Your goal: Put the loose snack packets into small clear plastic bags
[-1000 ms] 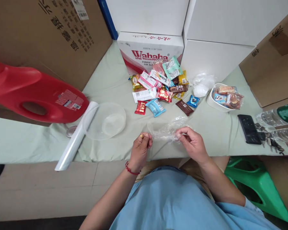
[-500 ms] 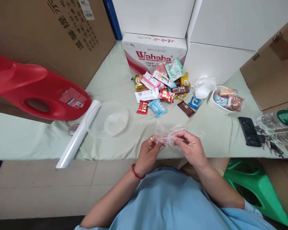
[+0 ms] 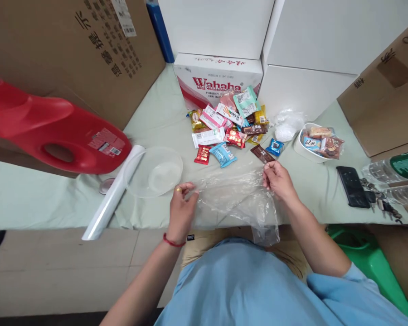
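A clear plastic film cover [image 3: 238, 199], thin and wrinkled, is stretched between my two hands above the table's front edge. My left hand [image 3: 183, 206] pinches its left end, close to a round translucent bowl [image 3: 139, 181]. At the other end, my right hand [image 3: 279, 181] grips the film between thumb and fingers. The lower part of the film hangs down over the edge toward my lap. Just beyond my hands lies a pile of wrapped snacks [image 3: 223, 154], with a brown snack packet [image 3: 262, 154] near my right fingertips.
A white tub [image 3: 297, 147] of snacks and crumpled clear plastic [image 3: 285, 124] stand to the right, then a phone [image 3: 352, 186], keys [image 3: 382, 203] and bottles [image 3: 404, 165]. On the left are a white roll [image 3: 112, 199] and a red jug [image 3: 78, 131]. A Wahaha box [image 3: 187, 86] stands behind.
My hands have moved apart, left hand leftward and right hand to the right and farther forward. The bunched film between them is now spread wide and hangs lower.
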`<action>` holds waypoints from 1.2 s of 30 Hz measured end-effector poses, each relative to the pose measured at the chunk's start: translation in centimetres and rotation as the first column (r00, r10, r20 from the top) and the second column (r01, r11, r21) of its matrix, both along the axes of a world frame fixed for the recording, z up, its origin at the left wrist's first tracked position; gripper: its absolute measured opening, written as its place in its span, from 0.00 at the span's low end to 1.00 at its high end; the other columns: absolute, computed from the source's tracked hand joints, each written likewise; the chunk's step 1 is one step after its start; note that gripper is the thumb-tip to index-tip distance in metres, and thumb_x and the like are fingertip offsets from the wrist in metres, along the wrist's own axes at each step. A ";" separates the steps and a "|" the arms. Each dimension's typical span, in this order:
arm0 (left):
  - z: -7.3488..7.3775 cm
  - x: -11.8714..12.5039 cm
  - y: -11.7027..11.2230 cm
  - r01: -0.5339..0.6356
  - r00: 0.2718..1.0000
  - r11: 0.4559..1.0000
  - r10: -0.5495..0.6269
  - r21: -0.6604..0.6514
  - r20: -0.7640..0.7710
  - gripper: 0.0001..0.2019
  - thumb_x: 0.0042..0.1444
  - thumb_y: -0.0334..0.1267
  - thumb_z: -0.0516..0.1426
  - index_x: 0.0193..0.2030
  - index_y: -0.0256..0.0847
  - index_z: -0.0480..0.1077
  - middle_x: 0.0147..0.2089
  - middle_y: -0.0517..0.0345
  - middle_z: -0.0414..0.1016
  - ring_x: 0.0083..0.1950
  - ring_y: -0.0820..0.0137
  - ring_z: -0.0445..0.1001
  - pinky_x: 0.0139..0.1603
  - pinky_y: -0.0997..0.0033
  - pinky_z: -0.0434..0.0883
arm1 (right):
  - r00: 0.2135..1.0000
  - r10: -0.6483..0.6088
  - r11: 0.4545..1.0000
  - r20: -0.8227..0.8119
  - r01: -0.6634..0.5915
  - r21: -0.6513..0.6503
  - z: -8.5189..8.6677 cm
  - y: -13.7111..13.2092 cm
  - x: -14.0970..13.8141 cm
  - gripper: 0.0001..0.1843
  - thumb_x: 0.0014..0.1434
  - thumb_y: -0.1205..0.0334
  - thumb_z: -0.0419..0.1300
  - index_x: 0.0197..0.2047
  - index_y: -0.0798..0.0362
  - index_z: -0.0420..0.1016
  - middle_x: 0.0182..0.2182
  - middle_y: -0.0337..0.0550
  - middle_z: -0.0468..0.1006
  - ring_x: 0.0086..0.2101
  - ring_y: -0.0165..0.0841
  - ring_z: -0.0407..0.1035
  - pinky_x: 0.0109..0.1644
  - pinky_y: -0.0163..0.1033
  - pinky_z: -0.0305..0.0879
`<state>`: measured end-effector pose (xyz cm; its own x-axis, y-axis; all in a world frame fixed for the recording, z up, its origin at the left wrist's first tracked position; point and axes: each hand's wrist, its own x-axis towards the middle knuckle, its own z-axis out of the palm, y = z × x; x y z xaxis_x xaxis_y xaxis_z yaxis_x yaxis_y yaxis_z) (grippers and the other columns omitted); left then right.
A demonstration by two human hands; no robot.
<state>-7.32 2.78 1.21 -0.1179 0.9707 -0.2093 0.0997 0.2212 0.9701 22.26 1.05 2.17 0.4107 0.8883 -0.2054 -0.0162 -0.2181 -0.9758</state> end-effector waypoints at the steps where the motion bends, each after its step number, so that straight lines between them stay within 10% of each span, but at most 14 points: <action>1: 0.1 0.7 -0.8 -0.028 0.995 0.989 0.042 0.146 -0.092 0.15 0.51 0.36 0.64 0.45 0.43 0.69 0.58 0.46 0.72 0.61 0.58 0.72 0.57 0.58 0.70 | 1.000 -0.013 1.000 0.007 0.013 0.001 -0.9 0.5 -0.2 0.21 0.54 0.43 0.67 0.37 0.47 0.62 0.21 0.28 0.70 0.15 0.26 0.63 0.14 0.30 0.54; 5: 0.4 2.7 -3.5 0.371 0.918 0.772 -0.218 0.516 -0.333 0.16 0.50 0.30 0.62 0.46 0.47 0.74 0.56 0.49 0.76 0.67 0.55 0.67 0.74 0.47 0.52 | 1.000 -0.019 1.000 0.009 0.019 0.014 -3.2 1.3 -0.8 0.19 0.56 0.44 0.63 0.38 0.47 0.62 0.22 0.28 0.70 0.16 0.26 0.63 0.15 0.31 0.54; 9: -0.9 3.5 -2.7 0.817 0.576 0.463 -0.635 0.343 -0.515 0.07 0.56 0.32 0.61 0.39 0.47 0.79 0.48 0.53 0.82 0.66 0.54 0.70 0.76 0.43 0.47 | 0.995 -0.023 0.999 0.100 0.020 0.029 -4.3 2.0 0.0 0.15 0.60 0.46 0.60 0.38 0.47 0.63 0.23 0.29 0.70 0.16 0.26 0.61 0.18 0.32 0.53; 15: -3.1 -0.7 0.1 0.933 0.354 0.264 -0.540 0.246 -0.763 0.13 0.63 0.35 0.57 0.26 0.43 0.72 0.57 0.55 0.81 0.71 0.57 0.67 0.73 0.46 0.58 | 0.885 0.063 0.998 0.461 -0.066 -0.009 -5.7 2.7 4.9 0.11 0.64 0.51 0.54 0.39 0.49 0.68 0.25 0.35 0.74 0.23 0.30 0.65 0.31 0.35 0.62; 20: -1.7 -3.6 0.7 0.836 0.540 0.405 -0.483 0.371 -0.689 0.08 0.63 0.34 0.54 0.32 0.43 0.71 0.63 0.49 0.76 0.74 0.57 0.62 0.69 0.47 0.66 | 0.589 0.426 0.904 0.687 -0.247 -0.349 -3.4 3.6 8.1 0.14 0.62 0.54 0.59 0.46 0.53 0.75 0.33 0.43 0.78 0.33 0.36 0.70 0.39 0.38 0.65; 24: -2.1 -1.3 0.3 0.710 0.637 0.583 -0.292 0.395 -0.714 0.10 0.68 0.34 0.50 0.39 0.44 0.72 0.54 0.51 0.82 0.69 0.60 0.69 0.70 0.45 0.63 | 0.250 0.444 0.893 0.861 -0.208 -0.400 1.5 6.4 5.7 0.18 0.68 0.50 0.55 0.50 0.54 0.78 0.48 0.56 0.78 0.49 0.47 0.70 0.51 0.46 0.66; 31: -4.3 3.0 -0.5 0.742 0.304 0.665 -0.224 0.083 -0.926 0.27 0.67 0.48 0.55 0.71 0.45 0.64 0.75 0.40 0.60 0.77 0.46 0.56 0.73 0.24 0.42 | 0.136 0.513 0.827 0.847 -0.341 -0.446 1.6 11.6 -6.6 0.32 0.64 0.43 0.62 0.62 0.56 0.70 0.59 0.61 0.74 0.59 0.54 0.63 0.57 0.52 0.67; 36: -4.5 2.0 -0.1 0.766 0.178 0.642 -0.269 -0.038 -0.947 0.33 0.66 0.56 0.53 0.75 0.49 0.57 0.80 0.45 0.50 0.79 0.45 0.50 0.71 0.18 0.38 | 0.169 0.473 0.830 0.865 -0.413 -0.374 1.1 12.0 -6.5 0.27 0.63 0.61 0.62 0.64 0.57 0.68 0.58 0.60 0.73 0.58 0.52 0.64 0.61 0.54 0.64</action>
<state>-5.28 2.66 -3.26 0.5935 0.8048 0.0076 0.7863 -0.5818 0.2078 15.79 13.06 3.28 -0.1139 0.9924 -0.0458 0.9606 0.0982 -0.2602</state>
